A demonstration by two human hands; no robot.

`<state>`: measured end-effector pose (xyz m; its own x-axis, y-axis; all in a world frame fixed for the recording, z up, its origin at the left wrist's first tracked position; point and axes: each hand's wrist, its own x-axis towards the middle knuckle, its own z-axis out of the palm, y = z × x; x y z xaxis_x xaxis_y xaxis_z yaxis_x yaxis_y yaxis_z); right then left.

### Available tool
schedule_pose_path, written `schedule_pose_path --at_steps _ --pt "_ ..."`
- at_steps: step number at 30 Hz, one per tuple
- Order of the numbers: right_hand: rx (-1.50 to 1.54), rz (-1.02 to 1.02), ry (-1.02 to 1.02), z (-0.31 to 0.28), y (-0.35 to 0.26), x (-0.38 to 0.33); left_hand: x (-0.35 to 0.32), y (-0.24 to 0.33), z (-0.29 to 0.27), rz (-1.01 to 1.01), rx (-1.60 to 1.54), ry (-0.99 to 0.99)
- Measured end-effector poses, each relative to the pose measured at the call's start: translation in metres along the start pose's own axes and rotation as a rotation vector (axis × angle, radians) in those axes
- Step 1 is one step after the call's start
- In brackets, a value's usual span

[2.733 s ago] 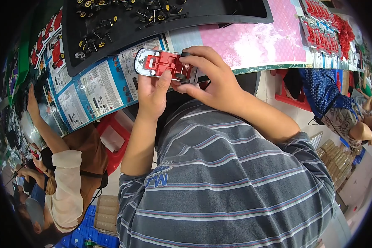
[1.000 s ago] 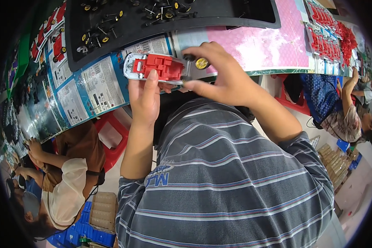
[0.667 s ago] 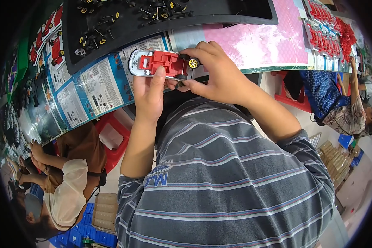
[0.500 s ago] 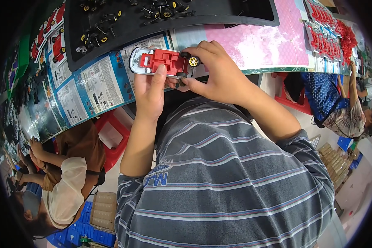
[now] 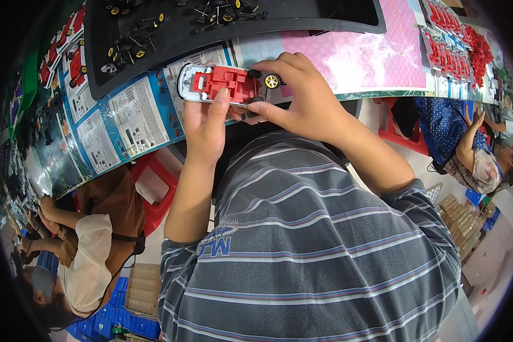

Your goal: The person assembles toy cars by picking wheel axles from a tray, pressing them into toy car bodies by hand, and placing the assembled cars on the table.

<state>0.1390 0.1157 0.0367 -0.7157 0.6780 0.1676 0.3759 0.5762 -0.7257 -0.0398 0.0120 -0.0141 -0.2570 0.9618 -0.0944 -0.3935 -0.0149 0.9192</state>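
Note:
A toy car body (image 5: 225, 82), white shell with a red underside facing up, lies across my left hand (image 5: 207, 122). The thumb presses on the red part and the fingers pass beneath. My right hand (image 5: 309, 101) is closed at the car's right end, thumb and forefinger either side of a wheel axle (image 5: 256, 88) with black wheels that sits across the red underside. Another wheel (image 5: 272, 81), black with a yellow spoked hub, shows between that thumb and forefinger, just off the car's end. What the remaining right fingers hold is hidden.
Beyond my hands a black tray (image 5: 182, 57) holds several loose wheel axles. Red and white cars (image 5: 77, 68) stand at the far left. Rows of red-and-white parts (image 5: 447, 60) and a red heap (image 5: 479, 54) lie far right. Co-workers sit on both sides.
The yellow-hubbed wheel has shifted slightly right, away from the car's end, and my right thumb has moved in against the end axle. The left hand keeps its hold.

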Motion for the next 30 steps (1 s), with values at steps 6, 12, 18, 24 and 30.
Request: schedule_pose_path --at_steps 6,12,18,24,30 --pt "0.014 0.007 0.009 0.0030 -0.0011 0.0018 0.0012 0.0016 0.0051 0.016 -0.117 0.052" --pt "0.031 0.017 0.021 0.0039 -0.0014 0.0039 -0.0012 -0.0012 -0.0011 0.011 -0.045 0.018" --pt "0.002 -0.014 0.044 0.0060 -0.0011 0.0045 -0.0004 -0.0001 -0.0004 0.019 -0.022 0.005" --pt "-0.025 -0.009 0.037 0.0048 -0.0019 0.0031 0.0019 0.0017 0.0077 0.050 -0.073 0.065" --pt "0.038 0.005 0.024 0.0024 -0.0045 0.0019 0.0013 -0.0043 0.0009 0.072 -0.033 0.049"
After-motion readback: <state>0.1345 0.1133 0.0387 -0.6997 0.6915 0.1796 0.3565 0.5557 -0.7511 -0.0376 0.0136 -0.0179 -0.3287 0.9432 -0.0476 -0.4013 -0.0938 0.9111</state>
